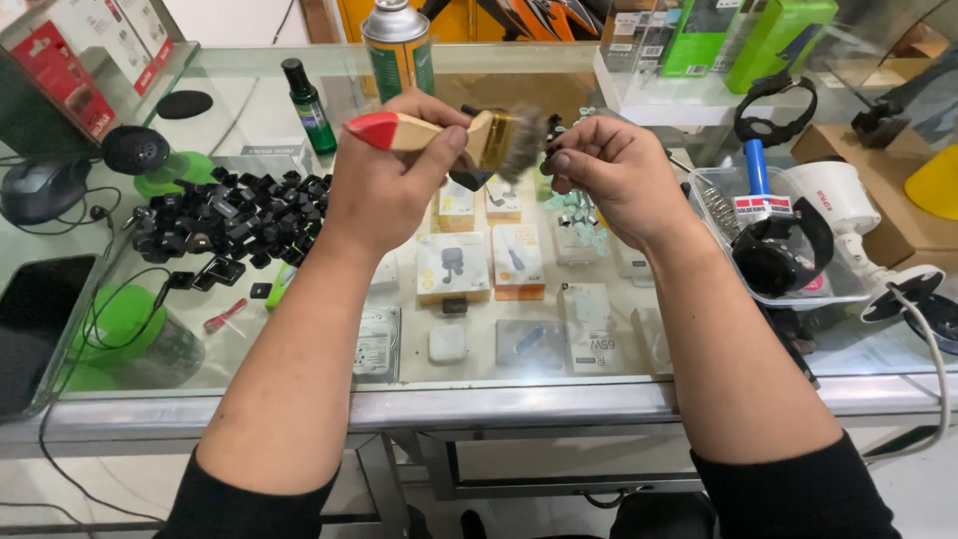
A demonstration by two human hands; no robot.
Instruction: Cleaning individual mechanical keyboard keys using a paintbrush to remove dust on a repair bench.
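Far left: a black computer mouse (40, 190) lies on the glass-topped desk (499, 404).
Keycaps: a heap of loose black plastic keycaps (235, 222) lies left of the hands.
Left hand (384, 170): its grip is clenched around the wooden, red-tipped paintbrush (449, 135), held above the desk, bristles pointing right.
Right hand (609, 170): its grip pinches a small dark keycap-like piece (552, 153) against the bristles.
Far right: a clear plastic tray (788, 284) of black gear.
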